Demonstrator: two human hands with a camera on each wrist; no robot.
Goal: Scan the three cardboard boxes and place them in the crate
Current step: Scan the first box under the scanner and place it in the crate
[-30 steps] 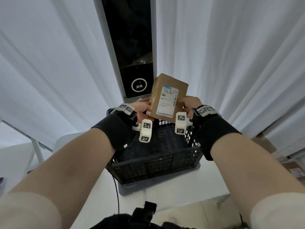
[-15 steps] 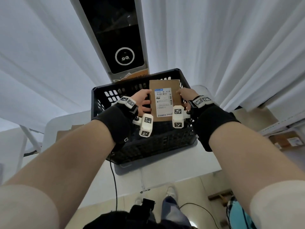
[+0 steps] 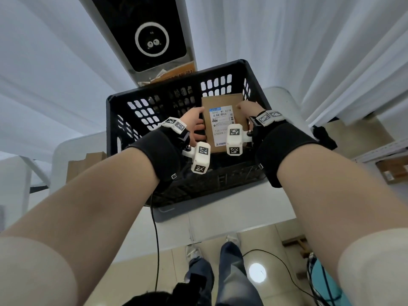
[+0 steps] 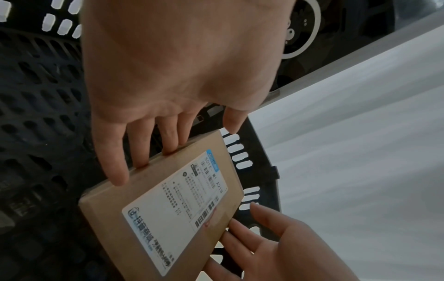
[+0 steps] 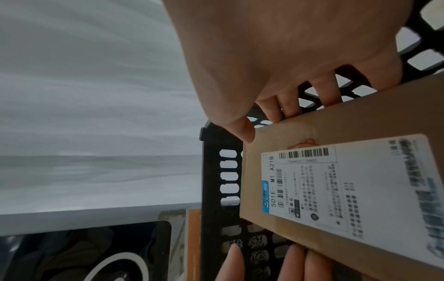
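Cardboard box lowering deeper into black crate since earlier frame; left hand and right hand gripping its opposite edges, label facing up between them.

We see a box of plain matt brown cardboard, smooth-faced, with a white paper label whose surface has a slight sheen. The crate is black moulded plastic, perforated with slots, dull rather than shiny. Behind it the scanner shows a glossy black panel in a smooth pale casing. White cloth curtains hang in soft matt folds. The worktop is a smooth, pale, matt surface. Black fabric wrist bands look soft and woven, carrying white matt plastic blocks. The floor is glossy tile reflecting a lamp.
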